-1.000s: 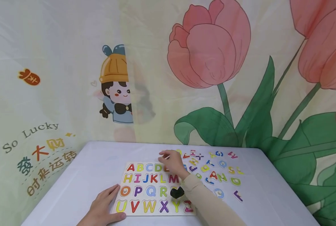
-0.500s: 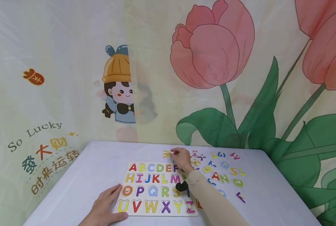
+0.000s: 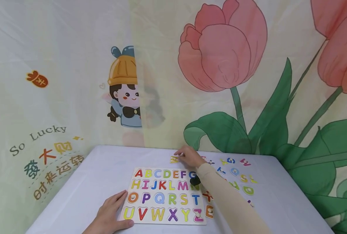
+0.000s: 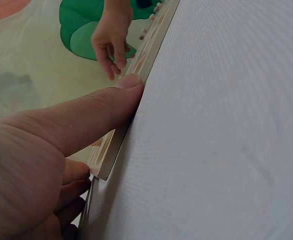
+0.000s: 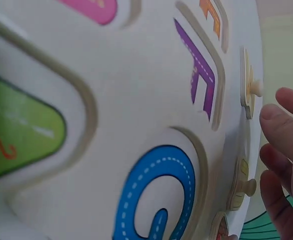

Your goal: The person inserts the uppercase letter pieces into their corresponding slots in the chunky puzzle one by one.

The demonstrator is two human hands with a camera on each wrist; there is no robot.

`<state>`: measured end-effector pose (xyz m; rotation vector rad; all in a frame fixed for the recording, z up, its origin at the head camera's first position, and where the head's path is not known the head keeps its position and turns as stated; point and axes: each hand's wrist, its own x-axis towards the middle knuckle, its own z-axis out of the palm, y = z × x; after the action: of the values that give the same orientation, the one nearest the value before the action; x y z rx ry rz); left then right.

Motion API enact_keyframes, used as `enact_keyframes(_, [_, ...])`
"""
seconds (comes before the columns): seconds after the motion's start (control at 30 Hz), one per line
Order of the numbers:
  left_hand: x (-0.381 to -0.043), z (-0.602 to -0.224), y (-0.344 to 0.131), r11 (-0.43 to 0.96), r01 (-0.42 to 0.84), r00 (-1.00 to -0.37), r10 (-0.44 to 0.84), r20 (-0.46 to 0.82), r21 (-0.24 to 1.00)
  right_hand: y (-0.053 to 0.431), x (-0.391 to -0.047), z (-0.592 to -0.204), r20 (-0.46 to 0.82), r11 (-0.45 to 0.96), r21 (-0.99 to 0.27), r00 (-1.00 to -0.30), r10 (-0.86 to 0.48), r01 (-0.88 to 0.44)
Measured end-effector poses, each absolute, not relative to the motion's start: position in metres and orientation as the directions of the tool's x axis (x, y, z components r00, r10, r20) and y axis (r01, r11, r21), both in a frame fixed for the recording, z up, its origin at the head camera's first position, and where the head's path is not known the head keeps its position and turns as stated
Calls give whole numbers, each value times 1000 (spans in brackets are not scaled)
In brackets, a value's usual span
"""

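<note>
A wooden alphabet puzzle board (image 3: 164, 224) lies on the table, its printed letters facing up. Pegged O (image 3: 133, 198) and Z (image 3: 198, 214) pieces sit in their recesses. At the board's near left corner rests my left hand (image 3: 109, 211), thumb against the front edge and fingers along the left edge. My right hand (image 3: 190, 157) is behind the board with bent fingers, holding nothing. Beside its fingertips lies a yellow knobbed letter piece (image 3: 174, 159). In the right wrist view, a gap separates the fingers (image 5: 276, 120) from that piece's knob (image 5: 256, 88).
Loose knobbed letters lie right of the board, among them a blue Q (image 3: 234, 172), a green D (image 3: 248, 190) and an orange E (image 3: 209, 212). The right sleeve (image 3: 229, 195) covers some. A printed cloth (image 3: 161, 97) hangs behind the white table (image 3: 74, 195).
My right hand has shifted right and back from above the board's rear edge, uncovering the yellow piece. The view has turned slightly left. My left hand stays at the corner.
</note>
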<state>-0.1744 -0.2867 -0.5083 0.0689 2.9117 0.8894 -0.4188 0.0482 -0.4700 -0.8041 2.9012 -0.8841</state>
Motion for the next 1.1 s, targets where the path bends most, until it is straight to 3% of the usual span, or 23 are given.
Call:
enact_keyframes(0.4, [-177,-508,-285,826,22,-994,77,-74,563,47,-425,-470,136,692,-473,-821,-554,-546])
enact_keyframes(0.63, [-177,-510,-282,818,33,-992,98,-82,575,48,-426,-478,130,723,-465,-848,-514,-511])
enact_keyframes(1.1, [-177,-512,-288,837,19,-993,82,-90,547,47,-428,-474,176,742,-393,-836,-520,-544])
